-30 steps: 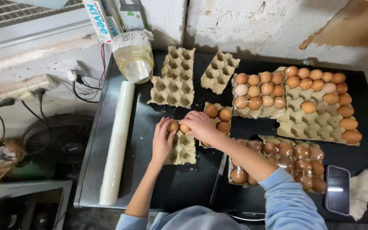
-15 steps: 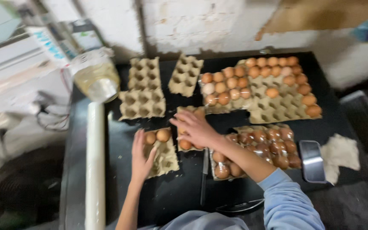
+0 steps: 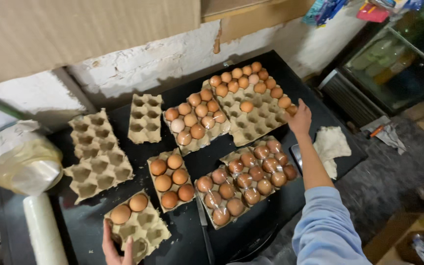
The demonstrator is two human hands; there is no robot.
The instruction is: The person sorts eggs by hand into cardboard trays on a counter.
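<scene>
My left hand grips the near edge of a small cardboard egg tray at the table's front left. Two brown eggs sit in its far row. My right hand is stretched out to the right edge of a large cardboard tray. Its fingers lie over a brown egg there, and the grip is hidden. Between my hands stands a small tray filled with brown eggs.
Two plastic-wrapped trays of eggs lie under my right forearm. Another egg-filled tray and empty trays sit further left. A film roll, a plastic bag and a white cloth lie on the black table.
My right hand left the small tray and reached right to the large tray's edge. My left hand slid to the tray's near edge. The view swung right.
</scene>
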